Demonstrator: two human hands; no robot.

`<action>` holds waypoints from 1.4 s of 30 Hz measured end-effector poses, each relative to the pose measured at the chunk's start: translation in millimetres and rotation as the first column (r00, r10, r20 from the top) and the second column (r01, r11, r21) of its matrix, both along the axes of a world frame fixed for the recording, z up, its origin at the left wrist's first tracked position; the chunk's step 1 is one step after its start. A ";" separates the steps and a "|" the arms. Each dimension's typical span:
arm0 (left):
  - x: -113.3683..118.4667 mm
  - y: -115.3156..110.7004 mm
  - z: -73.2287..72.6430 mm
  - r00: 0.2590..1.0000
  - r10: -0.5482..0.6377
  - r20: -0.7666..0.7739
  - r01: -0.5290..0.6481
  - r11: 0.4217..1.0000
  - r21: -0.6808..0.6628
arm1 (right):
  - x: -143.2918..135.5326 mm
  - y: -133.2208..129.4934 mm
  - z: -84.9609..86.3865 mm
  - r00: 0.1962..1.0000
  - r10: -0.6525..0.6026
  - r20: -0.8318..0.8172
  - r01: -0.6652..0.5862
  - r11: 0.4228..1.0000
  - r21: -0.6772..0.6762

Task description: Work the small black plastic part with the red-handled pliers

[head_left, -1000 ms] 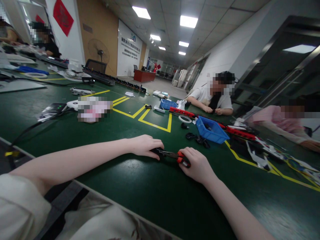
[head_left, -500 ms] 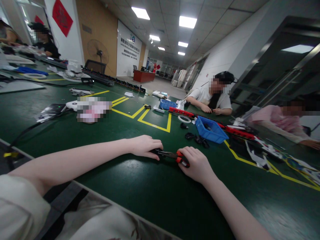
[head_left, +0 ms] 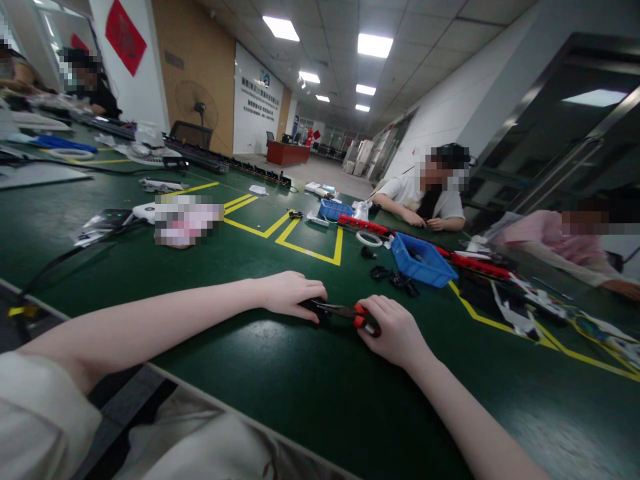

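Over the green table (head_left: 280, 380), my right hand (head_left: 393, 327) is closed round the red and black handles of the pliers (head_left: 361, 319). The pliers point left, with their metal jaws at a small black part (head_left: 315, 307). My left hand (head_left: 293, 295) pinches that black part between thumb and fingers, which partly hide it. Whether the jaws grip the part is too small to tell. Several black pieces (head_left: 395, 279) lie beyond my right hand, beside a blue bin (head_left: 423, 260) with dark items in it.
Yellow tape (head_left: 310, 251) marks the table ahead. A smaller blue bin (head_left: 334, 209), a white ring (head_left: 369, 239) and a red strip (head_left: 363, 224) lie farther off. A blurred pink object (head_left: 185, 223) sits at left. A person (head_left: 425, 193) works across the table.
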State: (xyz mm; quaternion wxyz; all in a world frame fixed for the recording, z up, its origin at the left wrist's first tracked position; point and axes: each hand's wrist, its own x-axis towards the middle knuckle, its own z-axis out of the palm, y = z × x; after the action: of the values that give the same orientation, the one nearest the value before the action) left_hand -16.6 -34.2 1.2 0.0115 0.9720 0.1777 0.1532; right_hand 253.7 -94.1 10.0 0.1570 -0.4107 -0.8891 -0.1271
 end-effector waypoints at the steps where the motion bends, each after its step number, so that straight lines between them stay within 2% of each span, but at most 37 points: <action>1: -0.1 0.0 0.2 1.000 -0.001 -0.001 0.001 1.000 -0.001 | -0.1 0.0 0.2 1.000 0.002 -0.003 -0.002 1.000 -0.002; 16: 0.0 -1.1 1.7 1.000 0.008 -0.007 -0.008 1.000 -0.004 | -0.8 -1.2 2.4 1.000 -0.009 0.002 0.009 0.999 -0.036; 23: -0.4 0.2 -0.3 1.000 0.001 -0.031 0.000 1.000 0.011 | 1.4 2.3 -2.8 1.000 -0.001 0.006 0.001 1.000 -0.015; 31: -0.9 3.3 -2.4 0.999 0.016 -0.033 -0.016 1.000 -0.004 | -1.0 -0.1 0.2 1.000 -0.006 0.011 0.006 0.999 0.041; 42: -0.1 1.3 -0.7 0.999 0.031 -0.041 -0.032 0.999 -0.002 | 1.5 0.6 -2.0 1.000 -0.031 -0.002 0.031 0.999 0.012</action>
State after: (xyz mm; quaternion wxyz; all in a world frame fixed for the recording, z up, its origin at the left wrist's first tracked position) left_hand -16.7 -32.9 0.5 0.0068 0.9720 0.1935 0.1332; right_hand 255.2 -93.5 8.0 0.1584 -0.4237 -0.8817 -0.1344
